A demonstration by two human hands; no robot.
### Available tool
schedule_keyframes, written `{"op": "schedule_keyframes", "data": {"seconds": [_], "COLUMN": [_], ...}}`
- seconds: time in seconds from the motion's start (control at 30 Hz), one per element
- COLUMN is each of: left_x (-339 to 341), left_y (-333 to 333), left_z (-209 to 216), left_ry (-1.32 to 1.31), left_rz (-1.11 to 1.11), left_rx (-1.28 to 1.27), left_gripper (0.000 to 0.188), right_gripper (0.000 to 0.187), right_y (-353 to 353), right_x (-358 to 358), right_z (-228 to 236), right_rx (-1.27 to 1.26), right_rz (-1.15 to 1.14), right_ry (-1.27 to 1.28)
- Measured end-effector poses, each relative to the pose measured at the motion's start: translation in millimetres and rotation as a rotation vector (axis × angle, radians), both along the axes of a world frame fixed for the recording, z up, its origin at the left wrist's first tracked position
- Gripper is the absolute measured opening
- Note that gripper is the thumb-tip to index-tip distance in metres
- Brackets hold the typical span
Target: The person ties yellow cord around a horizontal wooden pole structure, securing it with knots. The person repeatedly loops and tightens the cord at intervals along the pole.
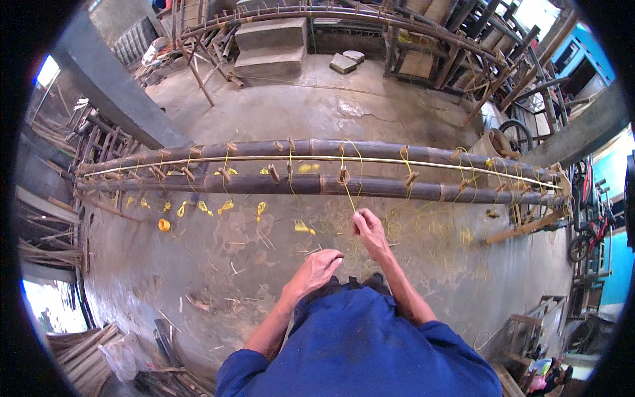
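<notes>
A yellow string (350,196) runs taut from a wooden peg (343,175) on the near bamboo pole (370,186) down to my right hand (371,233), whose closed fingers pinch it. My left hand (316,271) is held in front of my body, apart from the pole, its fingers curled together; anything in them is too small to make out. Between the near pole and the far bamboo pole (383,150) lies a long thin pale strip (264,159), with yellow strings looped over it at several places. Small yellow string bundles (260,210) hang below the near pole on the left.
Loose yellow string (423,231) lies tangled on the floor right of my hands. A yellow tape roll (164,225) is at the left. Concrete steps (271,46) and another pegged bamboo rack (370,14) stand at the back. A wooden leg (526,227) juts out at the right.
</notes>
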State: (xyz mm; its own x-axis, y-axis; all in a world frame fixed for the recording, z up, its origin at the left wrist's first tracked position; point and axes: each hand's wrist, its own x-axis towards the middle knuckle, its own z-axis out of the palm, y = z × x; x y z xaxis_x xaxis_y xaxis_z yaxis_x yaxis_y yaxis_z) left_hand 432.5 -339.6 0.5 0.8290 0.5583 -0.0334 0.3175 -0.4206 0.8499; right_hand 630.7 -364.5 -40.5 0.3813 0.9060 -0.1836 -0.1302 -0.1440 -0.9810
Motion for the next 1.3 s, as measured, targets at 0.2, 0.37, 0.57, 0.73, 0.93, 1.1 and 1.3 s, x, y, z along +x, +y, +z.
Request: {"op": "schedule_keyframes", "data": {"seconds": [0.2, 0.37, 0.57, 0.73, 0.93, 1.1, 1.3], "left_x": [80, 149, 193, 177, 144, 145, 100], "left_y": [-27, -69, -101, -80, -58, -40, 8], "left_z": [68, 134, 166, 153, 146, 156, 108], "left_ry": [-0.446, -0.354, 0.184, -0.591, 0.036, -0.745, 0.037], "left_rz": [0.071, -0.362, -0.718, -0.124, -0.800, 0.274, -0.792], "left_rx": [0.024, 0.091, -0.219, -0.639, -0.618, -0.769, -0.543], "left_gripper": [0.044, 0.056, 0.036, 0.046, 0.054, 0.059, 0.060], "right_gripper": [0.028, 0.026, 0.030, 0.028, 0.032, 0.031, 0.029], "right_y": [-117, -207, -194, -180, -137, -131, -64], "right_x": [49, 112, 186, 130, 145, 108, 113], "right_z": [80, 217, 167, 154, 164, 154, 167], "right_rx": [-0.197, -0.177, 0.225, 0.008, 0.245, 0.017, 0.181], "right_rz": [0.312, 0.408, -0.201, 0.511, 0.228, 0.629, 0.257], "right_ry": [-0.238, -0.459, 0.075, -0.112, -0.077, -0.046, -0.045]}}
